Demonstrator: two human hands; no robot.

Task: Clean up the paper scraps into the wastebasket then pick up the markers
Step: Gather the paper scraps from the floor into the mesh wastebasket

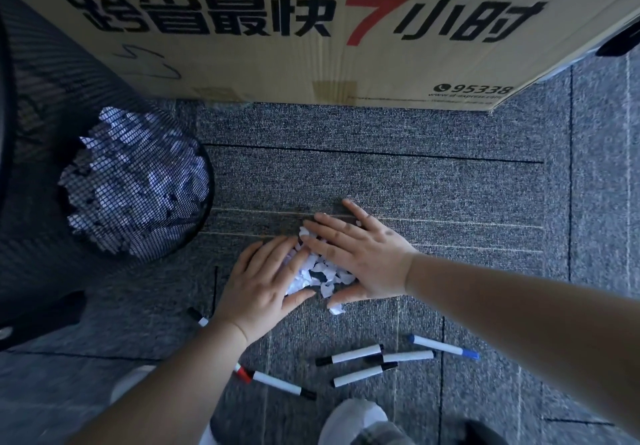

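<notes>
Markers (360,363) lie on the floor at 6 o'clock, closest to us, while the left hand (263,283) and right hand (360,254), both flat and open, cup the paper scraps (320,273), with the wastebasket (104,174) at 10 o'clock, nearer the left hand.

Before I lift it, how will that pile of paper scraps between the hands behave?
The paper scraps look small, loose and light, so some will likely spill from between the left hand and right hand. One scrap already lies outside the pile. Probably floppy too; cup them.
</notes>
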